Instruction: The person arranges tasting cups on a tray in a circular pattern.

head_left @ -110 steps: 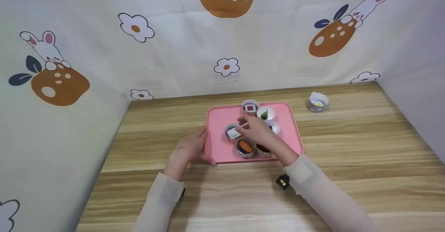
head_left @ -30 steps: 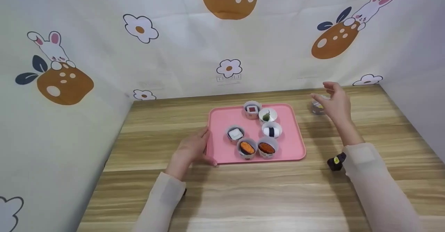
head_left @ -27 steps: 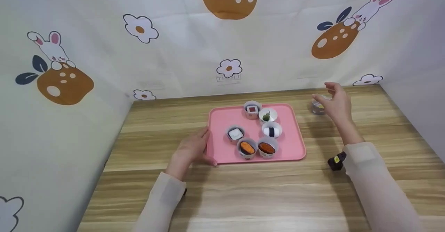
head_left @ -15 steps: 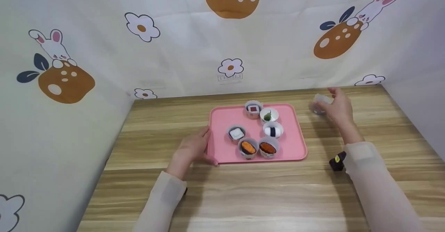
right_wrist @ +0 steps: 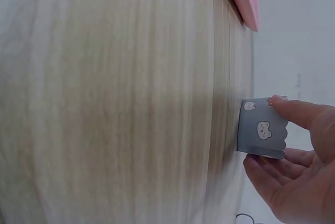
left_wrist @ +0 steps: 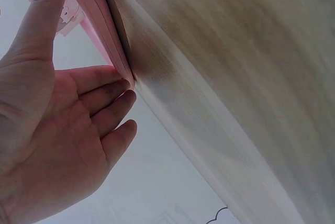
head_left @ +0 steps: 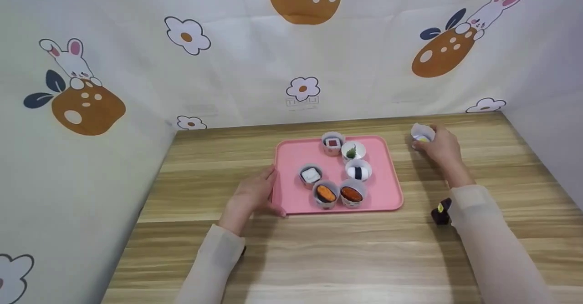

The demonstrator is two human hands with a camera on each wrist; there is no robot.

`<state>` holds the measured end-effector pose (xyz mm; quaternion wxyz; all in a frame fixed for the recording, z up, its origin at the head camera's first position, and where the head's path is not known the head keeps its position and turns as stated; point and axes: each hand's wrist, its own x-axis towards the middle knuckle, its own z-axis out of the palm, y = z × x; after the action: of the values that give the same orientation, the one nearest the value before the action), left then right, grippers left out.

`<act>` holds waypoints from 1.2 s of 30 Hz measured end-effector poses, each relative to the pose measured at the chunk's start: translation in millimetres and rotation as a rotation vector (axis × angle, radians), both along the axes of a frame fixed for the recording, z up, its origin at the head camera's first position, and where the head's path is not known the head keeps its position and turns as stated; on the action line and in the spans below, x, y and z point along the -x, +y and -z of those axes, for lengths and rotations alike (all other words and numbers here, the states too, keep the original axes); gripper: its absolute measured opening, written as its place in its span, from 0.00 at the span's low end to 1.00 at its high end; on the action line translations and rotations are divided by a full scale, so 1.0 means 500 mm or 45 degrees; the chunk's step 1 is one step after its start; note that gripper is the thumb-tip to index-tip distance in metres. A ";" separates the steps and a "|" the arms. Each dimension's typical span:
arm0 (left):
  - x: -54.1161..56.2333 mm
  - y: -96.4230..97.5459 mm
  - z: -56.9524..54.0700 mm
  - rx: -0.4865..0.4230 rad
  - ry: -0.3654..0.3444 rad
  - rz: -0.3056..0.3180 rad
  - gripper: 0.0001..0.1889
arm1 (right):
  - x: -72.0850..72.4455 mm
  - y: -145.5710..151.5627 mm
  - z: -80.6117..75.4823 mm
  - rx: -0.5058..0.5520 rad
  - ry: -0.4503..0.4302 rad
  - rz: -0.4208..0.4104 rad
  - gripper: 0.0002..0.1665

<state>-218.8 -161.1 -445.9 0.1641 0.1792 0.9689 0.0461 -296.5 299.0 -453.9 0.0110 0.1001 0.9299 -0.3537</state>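
My right hand (head_left: pixel 442 148) pinches a grey paper cupcake cup (right_wrist: pixel 263 130) between thumb and fingers at the back right of the table. Bear faces are printed on its side, and something white and yellow lies inside. At the left edge of a pink tray (head_left: pixel 288 158), my left hand (head_left: pixel 251 192) rests with its fingertips on the rim and its thumb by the front corner. On the tray stand several paper cups with sushi pieces, among them an orange-topped one (head_left: pixel 325 194), a red-brown one (head_left: pixel 351 194) and a white one with a black band (head_left: pixel 358 173).
A small dark block-like wrist camera (head_left: pixel 440 211) with a yellow mark shows beside my right sleeve. The wooden table (head_left: pixel 346 258) ends at a printed curtain (head_left: pixel 237 81) behind and at the sides.
My right hand has gone from over the tray to the cup at the back right, lowered, and its fingers have closed on it. The left hand has stayed at the tray's edge.
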 end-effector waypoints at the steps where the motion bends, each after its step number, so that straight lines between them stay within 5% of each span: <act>1: 0.000 0.000 0.000 -0.003 -0.004 -0.005 0.64 | 0.001 -0.001 0.000 0.006 -0.006 0.004 0.46; 18: -0.002 0.000 0.000 -0.035 -0.008 -0.007 0.64 | 0.001 -0.027 -0.016 0.078 0.007 0.027 0.42; 36: -0.002 0.004 -0.004 -0.076 -0.039 -0.070 0.65 | -0.019 -0.085 -0.063 0.095 0.107 -0.074 0.41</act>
<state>-217.6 -159.1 -444.0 0.1722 0.1565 0.9691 0.0821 -286.8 256.2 -422.5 -0.0139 0.0575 0.9183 -0.3914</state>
